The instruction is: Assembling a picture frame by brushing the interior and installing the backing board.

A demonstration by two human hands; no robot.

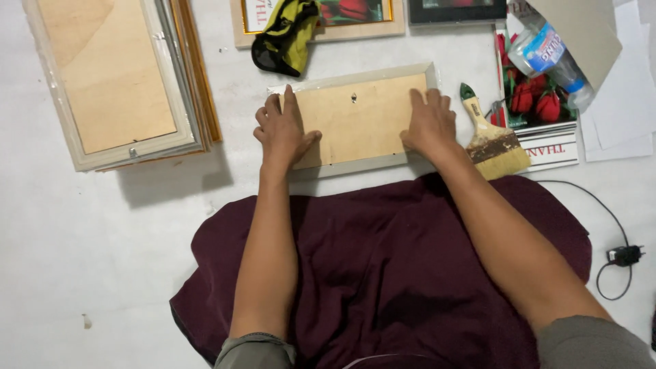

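A dark maroon cloth (383, 273) spreads over the pale floor (82, 260) below both wrists, the forearms lying across it. Well to the left of the left hand's fingers, a stack of large frames (123, 75) lies face down, plywood backs up. Under the fingers of both hands lies a smaller picture frame (359, 119), also face down, its plywood backing up and a small hole near the top edge between the two hands; its near long edge touches the maroon cloth. The left hand (281, 130) rests flat on the frame's left end, fingers together and pointing away, thumb spread to the side on the backing, gripping nothing. The right hand (430, 123) presses flat on the right end, fingers slightly splayed, palm down, likewise closed around nothing. Beyond the left fingertips lies a yellow-green and black fabric pouch (283, 34), set on a framed print (328, 20). Just to the right of the right hand's fingers lies a broad paintbrush (490, 137) with a pale wooden handle and green tip, bristles toward the person, resting on a printed picture of red roses (536, 102). Further right and beyond, a clear plastic bottle (550, 55) lies on its side. Well right of the right wrist, a black cable with a plug (623, 256) curls on the floor.
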